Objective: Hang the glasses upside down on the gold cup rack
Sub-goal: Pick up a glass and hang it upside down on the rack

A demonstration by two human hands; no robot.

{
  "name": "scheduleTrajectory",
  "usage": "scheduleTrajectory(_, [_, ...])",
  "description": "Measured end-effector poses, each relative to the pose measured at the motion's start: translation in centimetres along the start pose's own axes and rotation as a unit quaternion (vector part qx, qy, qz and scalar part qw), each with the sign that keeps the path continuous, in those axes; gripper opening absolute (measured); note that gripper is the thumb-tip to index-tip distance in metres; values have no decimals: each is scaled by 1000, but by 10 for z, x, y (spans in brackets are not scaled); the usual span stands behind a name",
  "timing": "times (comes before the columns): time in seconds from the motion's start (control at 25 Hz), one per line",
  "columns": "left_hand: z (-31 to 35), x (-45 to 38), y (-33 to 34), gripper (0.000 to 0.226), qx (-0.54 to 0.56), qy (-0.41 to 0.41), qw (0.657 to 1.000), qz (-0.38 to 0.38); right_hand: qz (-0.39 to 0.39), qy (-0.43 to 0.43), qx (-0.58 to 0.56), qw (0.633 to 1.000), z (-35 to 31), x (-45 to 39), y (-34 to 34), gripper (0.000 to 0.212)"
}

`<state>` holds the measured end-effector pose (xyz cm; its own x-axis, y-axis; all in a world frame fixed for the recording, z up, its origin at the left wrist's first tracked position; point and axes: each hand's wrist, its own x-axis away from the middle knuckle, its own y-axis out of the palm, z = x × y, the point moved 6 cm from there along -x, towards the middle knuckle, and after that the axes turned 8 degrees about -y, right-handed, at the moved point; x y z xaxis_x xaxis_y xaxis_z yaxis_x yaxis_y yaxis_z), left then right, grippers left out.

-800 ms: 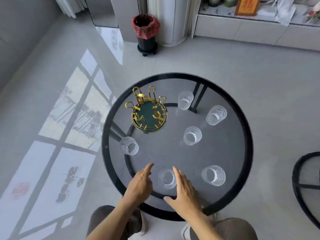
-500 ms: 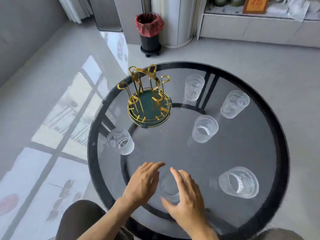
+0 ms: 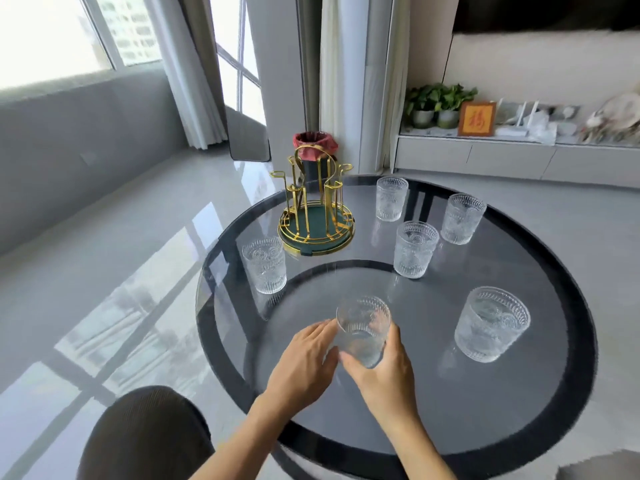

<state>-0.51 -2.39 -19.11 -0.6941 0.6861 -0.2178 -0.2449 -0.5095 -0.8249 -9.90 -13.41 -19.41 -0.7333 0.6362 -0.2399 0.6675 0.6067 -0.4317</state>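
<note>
A clear embossed glass stands upright near the front of the round glass table. My left hand and my right hand wrap around its lower part from both sides. The gold cup rack with a green base stands at the far left of the table, its hooks bare. Several more glasses stand upright: one left, one right, and three at the back.
A bin with a red liner stands on the floor behind the rack. A low white shelf with plants and a framed sign runs along the back right. My knee is at the front left.
The camera has dropped and tilted up toward the room. Both hands have closed in from beside the front glass and now grip it.
</note>
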Motion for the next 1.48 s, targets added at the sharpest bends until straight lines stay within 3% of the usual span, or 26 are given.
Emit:
scheduleTrajectory(0.24, [13, 6, -23, 50, -51, -56, 994, -83, -57, 45, -85, 994, 0, 6, -11, 69])
scheduleTrajectory(0.32, [15, -13, -54, 51, 44, -101, 994, -17, -86, 63, -110, 988, 2, -3, -14, 71])
scheduleTrajectory(0.4, [15, -37, -91, 43, 181, -131, 971, 82, -109, 66, -122, 984, 0, -20, -17, 75])
scheduleTrajectory(0.48, [15, -64, -121, 41, 272, -128, 940, 162, -87, 56, -133, 986, -8, -44, -20, 69])
scheduleTrajectory(0.56, [13, -99, -142, 40, 286, -116, 932, 189, -46, 15, -142, 989, -30, -73, -24, 62])
scheduleTrajectory(0.8, [12, -219, -187, 29, 133, -1, 967, 215, 86, -119, -86, 985, -108, -168, -39, 74])
scheduleTrajectory(0.96, [-9, -278, -170, 40, 68, 11, 996, 56, 150, -234, 14, 960, -144, -218, -46, 69])
scheduleTrajectory(1.12, [-17, -291, -174, 40, -69, 105, 988, 87, 104, -284, 114, 946, -155, -248, -23, 59])
scheduleTrajectory(1.28, [-20, -291, -173, 49, -126, 110, 983, 81, 48, -325, 192, 925, -152, -267, 8, 54])
scheduleTrajectory(1.48, [-17, -290, -167, 52, -126, 96, 984, 80, -57, -279, 227, 931, -121, -280, 36, 41])
